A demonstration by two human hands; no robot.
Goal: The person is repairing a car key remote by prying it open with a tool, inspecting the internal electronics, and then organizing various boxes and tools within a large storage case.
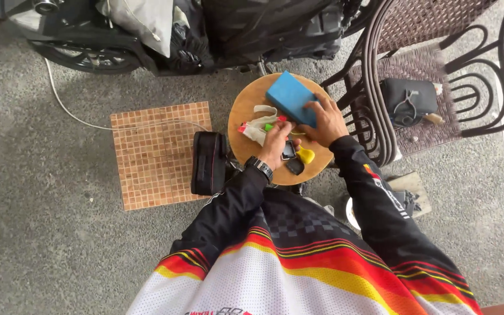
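From the head camera, the left hand is curling its fingers over small items on the round wooden tabletop, beside a pale strap; what exactly it is pinching cannot be told. The right hand is pressing down on a blue box, gripping its near edge. A yellow piece is lying just beside both wrists.
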